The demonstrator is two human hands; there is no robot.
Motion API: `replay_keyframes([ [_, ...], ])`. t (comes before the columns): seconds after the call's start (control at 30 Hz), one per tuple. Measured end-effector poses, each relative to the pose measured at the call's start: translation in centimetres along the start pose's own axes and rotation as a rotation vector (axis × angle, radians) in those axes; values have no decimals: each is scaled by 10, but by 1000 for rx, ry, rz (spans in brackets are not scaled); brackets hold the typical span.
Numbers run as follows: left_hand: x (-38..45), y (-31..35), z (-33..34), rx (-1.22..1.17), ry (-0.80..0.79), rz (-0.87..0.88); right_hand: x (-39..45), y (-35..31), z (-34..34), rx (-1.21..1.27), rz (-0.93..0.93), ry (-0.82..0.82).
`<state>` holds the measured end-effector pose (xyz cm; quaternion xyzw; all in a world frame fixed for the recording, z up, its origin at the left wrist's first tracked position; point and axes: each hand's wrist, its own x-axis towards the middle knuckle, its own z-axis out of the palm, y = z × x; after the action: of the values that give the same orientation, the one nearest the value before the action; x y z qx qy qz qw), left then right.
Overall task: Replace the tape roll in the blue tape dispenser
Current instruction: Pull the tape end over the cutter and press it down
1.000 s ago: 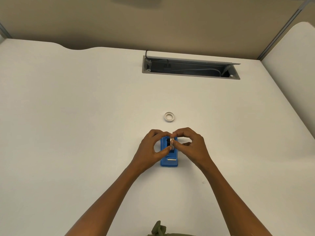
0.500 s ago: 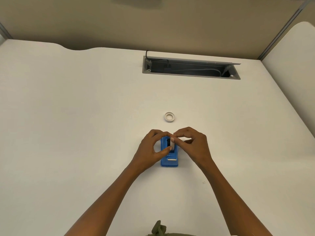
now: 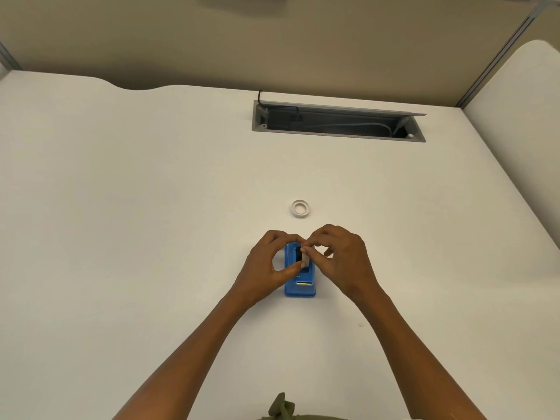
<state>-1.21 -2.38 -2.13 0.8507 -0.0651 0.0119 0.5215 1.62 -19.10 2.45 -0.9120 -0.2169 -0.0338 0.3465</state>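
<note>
The blue tape dispenser (image 3: 298,287) stands on the white desk (image 3: 151,237), its metal cutter toward me. My left hand (image 3: 266,268) wraps its left side, thumb and fingers against the body. My right hand (image 3: 339,256) pinches a small white tape roll (image 3: 305,258) at the dispenser's open slot, where a black hub shows. Whether the roll is seated in the slot I cannot tell. A second white tape ring (image 3: 300,208) lies flat on the desk a little beyond the hands.
An open grey cable tray (image 3: 336,133) with cables inside is recessed in the desk at the back. A beige partition (image 3: 272,40) rises behind the desk. Another white desk (image 3: 521,116) adjoins on the right. An olive fabric bit (image 3: 281,407) shows at the bottom.
My right hand's fingers have shifted slightly over the roll at the slot. The dispenser, left hand and the loose ring stay where they were.
</note>
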Motion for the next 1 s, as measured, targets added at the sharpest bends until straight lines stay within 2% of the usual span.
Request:
replay_keyframes([
  [0.33, 0, 3, 0, -4, -16, -13, -1, -11, -3, -272, -131, -24],
  [0.47, -5, 4, -3, 10, -84, -13, -4, -10, 0, -278, -100, -17],
  [0.6, -10, 0, -7, -38, -195, -92, -11, -10, 4, -278, -49, -9],
  [0.73, -11, -5, -9, 5, -281, -72, -18, -9, 9, -298, -35, 34],
  [1.0, -10, -11, -5, 56, -240, -73, -35, -10, 15, -277, 23, 155],
])
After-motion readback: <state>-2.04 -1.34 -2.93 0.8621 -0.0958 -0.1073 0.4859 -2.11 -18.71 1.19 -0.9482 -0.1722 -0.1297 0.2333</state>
